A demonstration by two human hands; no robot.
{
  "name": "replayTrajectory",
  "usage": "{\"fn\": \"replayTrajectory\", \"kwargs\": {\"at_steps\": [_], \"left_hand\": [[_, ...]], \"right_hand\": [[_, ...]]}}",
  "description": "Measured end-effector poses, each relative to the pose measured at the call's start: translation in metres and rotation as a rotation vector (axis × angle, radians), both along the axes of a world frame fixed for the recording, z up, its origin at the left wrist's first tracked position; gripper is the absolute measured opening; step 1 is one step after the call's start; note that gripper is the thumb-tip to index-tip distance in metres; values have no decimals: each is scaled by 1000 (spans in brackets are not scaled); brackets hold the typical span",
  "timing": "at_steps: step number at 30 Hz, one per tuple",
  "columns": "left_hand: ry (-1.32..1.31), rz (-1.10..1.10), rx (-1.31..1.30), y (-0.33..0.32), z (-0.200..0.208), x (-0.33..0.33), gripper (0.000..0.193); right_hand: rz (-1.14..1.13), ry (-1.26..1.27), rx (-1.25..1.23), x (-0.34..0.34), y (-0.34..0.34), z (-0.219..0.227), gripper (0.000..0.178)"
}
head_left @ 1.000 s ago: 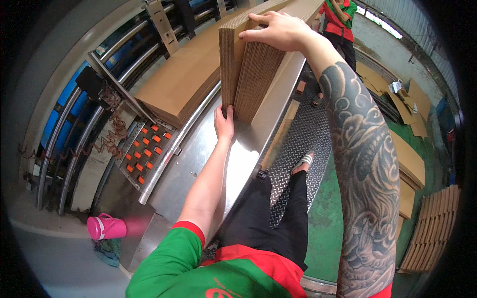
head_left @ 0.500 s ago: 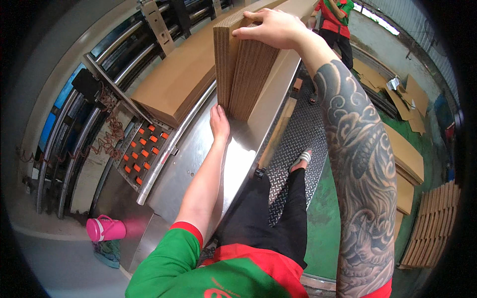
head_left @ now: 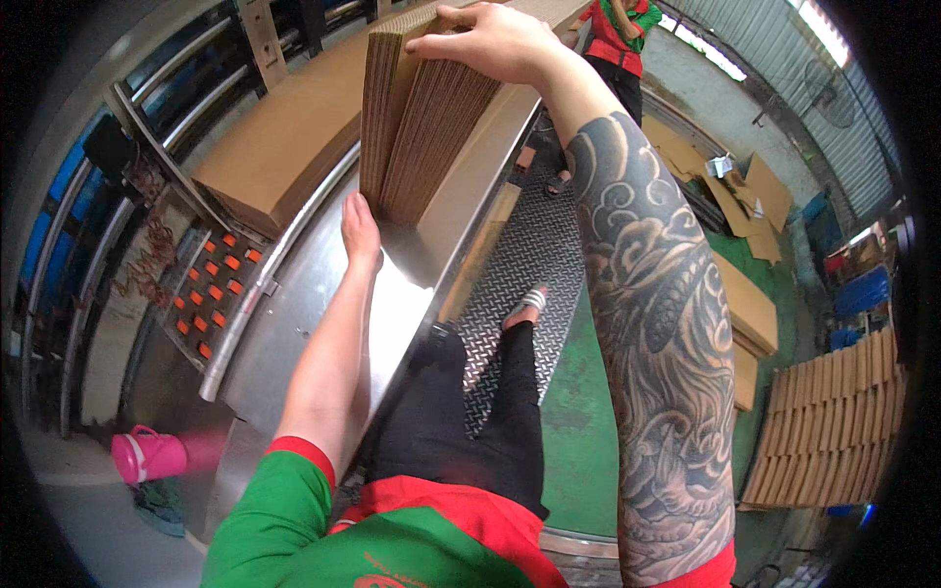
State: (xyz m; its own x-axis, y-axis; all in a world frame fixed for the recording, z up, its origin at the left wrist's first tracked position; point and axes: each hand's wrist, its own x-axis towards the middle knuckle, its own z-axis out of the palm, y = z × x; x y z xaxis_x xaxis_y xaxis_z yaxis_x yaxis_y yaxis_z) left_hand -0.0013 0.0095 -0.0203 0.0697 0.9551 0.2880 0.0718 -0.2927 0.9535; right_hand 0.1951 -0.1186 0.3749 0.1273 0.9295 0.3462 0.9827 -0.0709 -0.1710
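Both the left hand [head_left: 360, 233] and the upright cardboard stack [head_left: 431, 137] have shifted leftward in view. That hand's fingers extend unclenched by the stack's lower near edge; contact is unclear. The right hand [head_left: 495, 41] spans its top, some fingers hidden; whether they grasp cannot be told. The stack, its far end obscured, stands on a metal table [head_left: 274, 353].

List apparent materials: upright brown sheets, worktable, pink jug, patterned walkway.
Upright brown sheets: likely corrugated cardboard, matte; fine ribbed layers show at the edges.
Worktable: bare metal, maybe stainless steel; smooth grey, bright glare.
Pink jug: probably plastic, smooth; even, bright colour.
Patterned walkway: likely metal tread plate; raised crisscross pattern, slight sheen.
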Motion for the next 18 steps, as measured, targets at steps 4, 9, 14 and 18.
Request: {"fn": "replayTrajectory", "kwargs": {"at_steps": [4, 9, 14, 18], "left_hand": [[226, 79, 146, 1, 3, -7, 50], [214, 37, 117, -3, 13, -9, 49], [189, 71, 137, -5, 15, -7, 49], [104, 45, 63, 9, -12, -5, 51]], "right_hand": [[33, 77, -37, -8, -11, 9, 96], [42, 20, 78, -5, -11, 0, 97], [-25, 55, -26, -3, -5, 2, 97], [23, 35, -36, -10, -2, 7, 92]]}}
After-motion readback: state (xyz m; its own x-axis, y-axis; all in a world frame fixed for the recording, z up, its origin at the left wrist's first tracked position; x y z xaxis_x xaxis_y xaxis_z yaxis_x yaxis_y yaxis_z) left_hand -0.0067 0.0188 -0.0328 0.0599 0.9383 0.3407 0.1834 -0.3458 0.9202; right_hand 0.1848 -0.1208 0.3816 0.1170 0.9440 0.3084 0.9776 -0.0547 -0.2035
